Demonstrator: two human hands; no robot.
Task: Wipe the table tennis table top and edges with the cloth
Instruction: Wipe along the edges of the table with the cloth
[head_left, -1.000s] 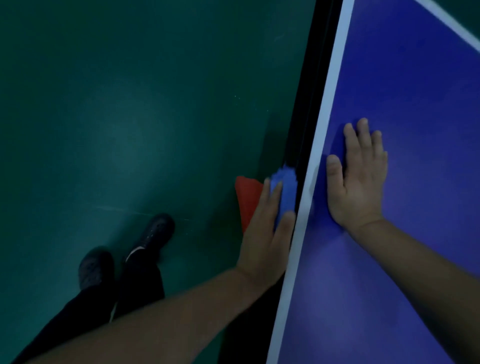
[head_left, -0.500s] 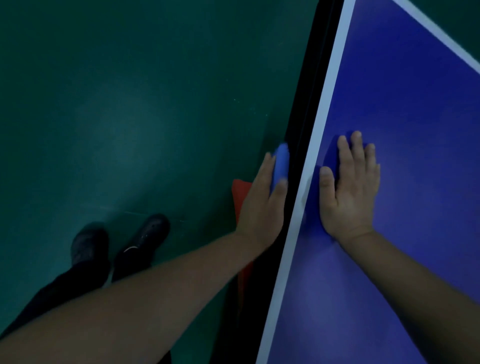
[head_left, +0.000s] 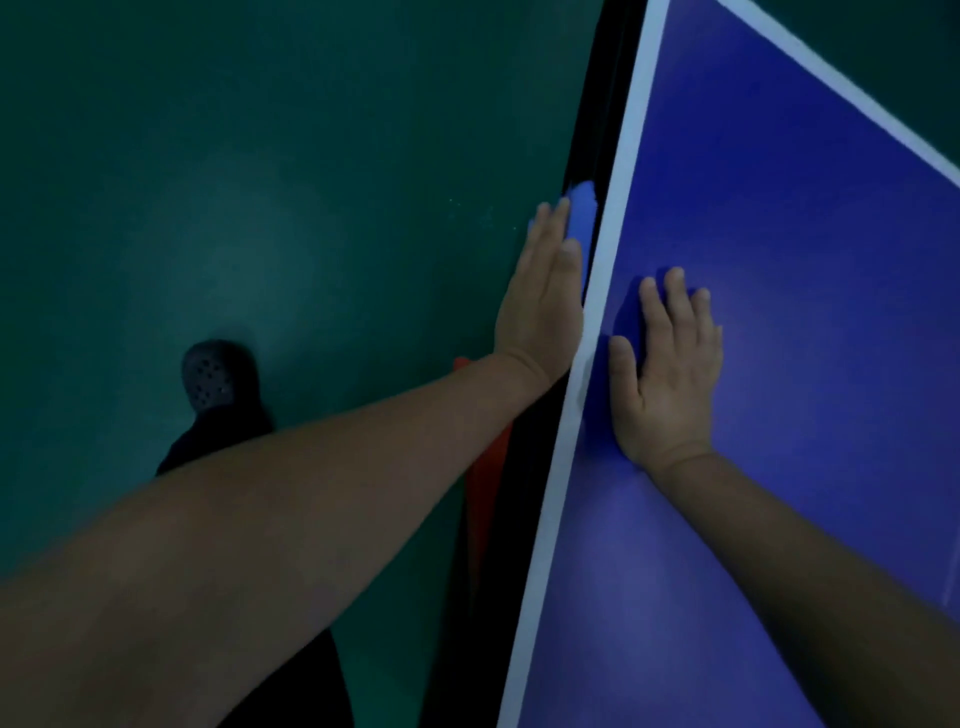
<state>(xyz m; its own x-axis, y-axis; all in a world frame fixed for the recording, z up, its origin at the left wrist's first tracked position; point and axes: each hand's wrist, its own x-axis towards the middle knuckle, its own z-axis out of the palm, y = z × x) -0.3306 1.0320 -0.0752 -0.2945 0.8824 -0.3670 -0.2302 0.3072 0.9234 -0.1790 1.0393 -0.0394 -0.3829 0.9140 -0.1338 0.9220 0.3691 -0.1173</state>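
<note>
Table top (head_left: 805, 234): smooth, matt blue, painted white edge line. Cloth (head_left: 583, 210): soft blue fabric. Floor (head_left: 234, 182): smooth green, slight shine. Shoe (head_left: 213, 376): dark, small holes.

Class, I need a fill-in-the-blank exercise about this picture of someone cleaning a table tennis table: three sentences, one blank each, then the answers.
1. The left hand presses a blue cloth against the table's ____ edge.
2. The right hand lies flat, fingers straight, on the ____ table top.
3. The line that runs along the border of the table top is ____.

Answers: side; blue; white
</note>
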